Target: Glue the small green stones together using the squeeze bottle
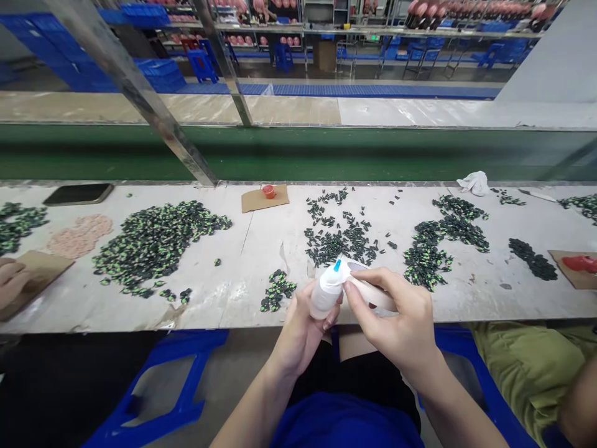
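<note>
My left hand point(298, 336) is wrapped around a translucent white squeeze bottle point(323, 298) with a blue nozzle tip, held tilted above the table's front edge. In my right hand point(403, 317) is a white-handled tool point(373, 294), gripped between thumb and fingers. Its front end meets the bottle's white top, and a greyish part shows beside it; its exact kind is unclear. Just beyond the hands lies a spread of small black pieces point(338, 242). A little heap of black-and-green pieces point(277, 290) sits left of the bottle.
Larger piles of black-and-green pieces lie on the left point(161, 242) and right point(426, 249). A red pot point(268, 191) stands on cardboard at the back. A phone point(78, 194), a white cloth point(474, 183) and a knife point(537, 195) lie farther out. A co-worker's hand point(12, 280) is at far left.
</note>
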Motion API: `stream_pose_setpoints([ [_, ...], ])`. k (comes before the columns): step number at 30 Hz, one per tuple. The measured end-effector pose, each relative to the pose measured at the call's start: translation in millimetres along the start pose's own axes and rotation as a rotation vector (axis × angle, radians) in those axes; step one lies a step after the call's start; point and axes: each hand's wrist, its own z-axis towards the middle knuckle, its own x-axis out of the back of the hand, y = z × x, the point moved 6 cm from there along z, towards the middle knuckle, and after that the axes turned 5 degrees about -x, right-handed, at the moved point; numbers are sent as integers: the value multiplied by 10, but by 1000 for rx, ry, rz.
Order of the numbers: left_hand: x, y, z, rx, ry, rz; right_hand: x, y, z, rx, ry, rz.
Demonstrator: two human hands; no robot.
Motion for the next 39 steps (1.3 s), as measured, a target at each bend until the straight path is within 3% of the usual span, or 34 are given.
stream_pose_setpoints([
  [5, 57, 7, 4, -54, 38, 37, 2, 35, 37, -67, -62, 25],
  [10, 51, -6, 15, -87, 86, 13, 13, -19, 39, 23, -36, -51],
  [14, 61, -18, 19, -144, 166, 25, -4, -15, 26, 14, 9, -91],
  [19, 83, -2, 25, -220, 175, 26, -40, -17, 48, 37, -43, -123],
  [22, 102, 10, 19, -245, 161, 40, -43, -16, 92, 57, -135, -89],
  [28, 158, 64, 16, -289, 119, 143, -77, -27, 204, -17, -466, 60],
  [39, 259, 201, -37, -381, 142, 253, -85, -46, 233, -133, -649, 184],
])
